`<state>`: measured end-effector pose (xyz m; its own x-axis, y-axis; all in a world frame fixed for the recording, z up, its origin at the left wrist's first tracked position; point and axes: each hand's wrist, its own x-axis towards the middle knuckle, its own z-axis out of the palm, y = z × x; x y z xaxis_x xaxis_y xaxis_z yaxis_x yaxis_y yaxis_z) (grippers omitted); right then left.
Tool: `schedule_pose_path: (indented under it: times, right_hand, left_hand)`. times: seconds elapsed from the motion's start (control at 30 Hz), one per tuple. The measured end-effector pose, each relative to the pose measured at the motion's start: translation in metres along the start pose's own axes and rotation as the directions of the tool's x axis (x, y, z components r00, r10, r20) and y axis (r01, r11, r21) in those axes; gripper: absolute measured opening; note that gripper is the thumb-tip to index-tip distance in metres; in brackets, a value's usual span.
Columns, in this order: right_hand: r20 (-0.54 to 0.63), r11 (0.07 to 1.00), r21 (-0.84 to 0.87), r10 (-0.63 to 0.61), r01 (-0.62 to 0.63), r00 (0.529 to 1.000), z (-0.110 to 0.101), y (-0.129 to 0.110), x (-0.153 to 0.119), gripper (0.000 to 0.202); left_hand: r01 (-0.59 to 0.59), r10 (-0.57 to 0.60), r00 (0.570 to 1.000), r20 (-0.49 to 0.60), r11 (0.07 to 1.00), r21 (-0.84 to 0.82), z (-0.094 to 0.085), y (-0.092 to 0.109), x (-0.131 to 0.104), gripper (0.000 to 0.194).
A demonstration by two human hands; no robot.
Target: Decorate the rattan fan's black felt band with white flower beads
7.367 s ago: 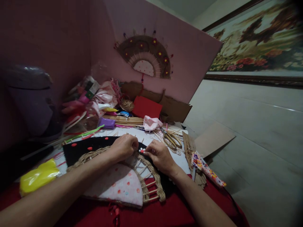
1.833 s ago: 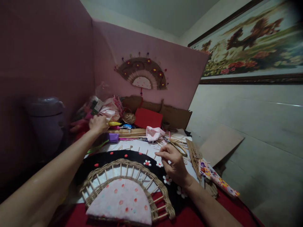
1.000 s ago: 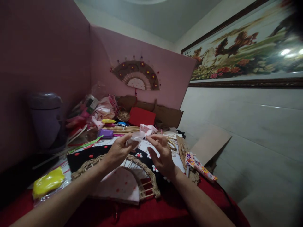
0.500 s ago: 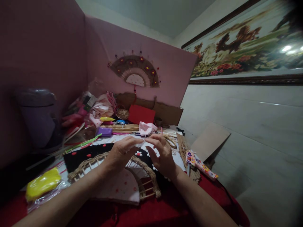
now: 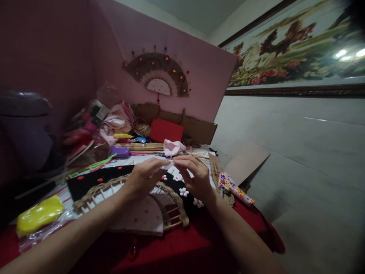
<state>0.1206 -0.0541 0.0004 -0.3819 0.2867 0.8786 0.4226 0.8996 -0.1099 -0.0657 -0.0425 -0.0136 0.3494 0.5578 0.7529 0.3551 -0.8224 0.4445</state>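
Observation:
My left hand (image 5: 145, 177) is closed on a small translucent white plastic packet (image 5: 165, 166), pinched at the fingertips. Close beside it, my right hand (image 5: 194, 174) has its fingers bent inward and fingertips drawn together; whatever they pinch is too small to make out. Both hands hover over a craft fan (image 5: 142, 219) lying on the table, partly covered by my left forearm. The fan has a pale dotted base, thin sticks, a braided cord band and a black outer band. White flowers with red centres (image 5: 184, 192) sit on the black band's right side, red dots on its left.
A yellow clay packet (image 5: 40, 215) lies at left, near a purple packet (image 5: 119, 152). Dotted cloth (image 5: 173, 147), a twine ball (image 5: 143, 130) and red card (image 5: 167, 130) are behind. Flower-patterned scissors-like handles (image 5: 236, 190) lie right. A finished fan (image 5: 158, 74) hangs on the pink board.
The camera view has shifted, so the table items appear further left and higher. My right hand's fingers have drawn closer together beside the packet, and more white flowers show.

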Motion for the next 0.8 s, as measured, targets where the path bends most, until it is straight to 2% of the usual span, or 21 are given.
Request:
schedule_pose_path:
  times: [0.13,0.33,0.57,0.8]
  right_hand:
    - [-0.002,0.999,-0.038,-0.028,0.028,1.000,-0.006,0.003,0.001,0.031]
    - [0.016,0.996,-0.059,-0.062,0.063,0.998,-0.004,0.003,-0.001,0.035]
    - [-0.027,0.992,-0.119,-0.035,0.032,0.999,-0.004,-0.002,0.001,0.034]
    - [0.115,0.977,-0.202,-0.046,0.069,0.992,-0.010,-0.011,0.011,0.029]
  left_hand:
    - [0.091,-0.092,0.996,-0.009,0.993,-0.079,-0.001,0.008,0.006,0.020]
    - [0.102,-0.106,0.994,-0.034,0.989,-0.106,-0.004,0.011,0.006,0.021]
    - [0.050,-0.052,0.996,-0.067,0.998,-0.033,-0.004,0.015,0.005,0.017]
    - [-0.067,0.069,0.994,-0.086,0.997,0.022,-0.003,0.014,0.004,0.019]
